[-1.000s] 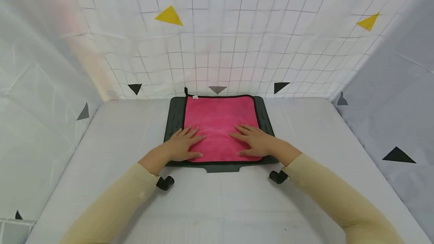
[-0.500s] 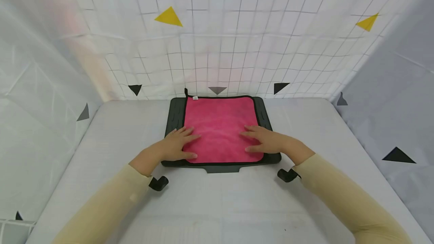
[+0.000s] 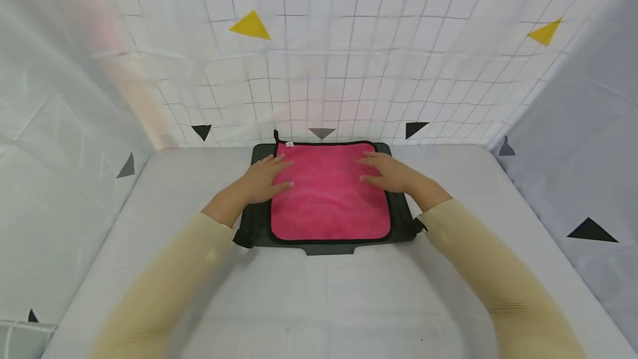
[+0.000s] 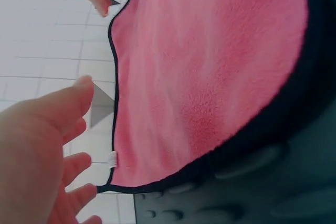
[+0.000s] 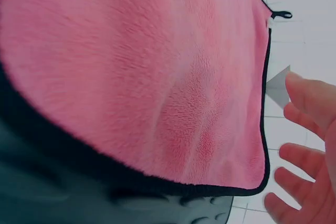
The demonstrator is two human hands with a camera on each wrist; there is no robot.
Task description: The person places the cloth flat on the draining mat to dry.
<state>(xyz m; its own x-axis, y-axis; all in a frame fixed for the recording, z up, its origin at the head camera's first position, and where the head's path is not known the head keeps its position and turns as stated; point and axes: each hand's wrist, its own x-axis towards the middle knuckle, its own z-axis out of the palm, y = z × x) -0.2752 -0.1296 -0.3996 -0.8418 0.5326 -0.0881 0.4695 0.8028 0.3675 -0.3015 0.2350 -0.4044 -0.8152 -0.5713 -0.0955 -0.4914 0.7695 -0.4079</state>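
Observation:
A pink towel (image 3: 329,209) with black edging lies spread flat over a dark ridged board (image 3: 258,218). At the towel's far left corner are a black hanging loop (image 5: 282,14) and a small white label (image 3: 289,144). My left hand (image 3: 260,178) is over the towel's left side, fingers spread and holding nothing. Over its right side, my right hand (image 3: 392,174) has its fingers extended and holds nothing. Both wrist views show the hands raised off the pile, with faint creases and smoothing marks across it.
The board's front tab (image 3: 329,250) points toward me on the white-covered table (image 3: 319,303). Behind it rises a gridded white sheet (image 3: 324,71) with yellow and dark triangles. White side sheets (image 3: 573,170) flank the table.
Both hands first slid a little outward over the towel, then went forward toward its far edge. Towel and board stay in place.

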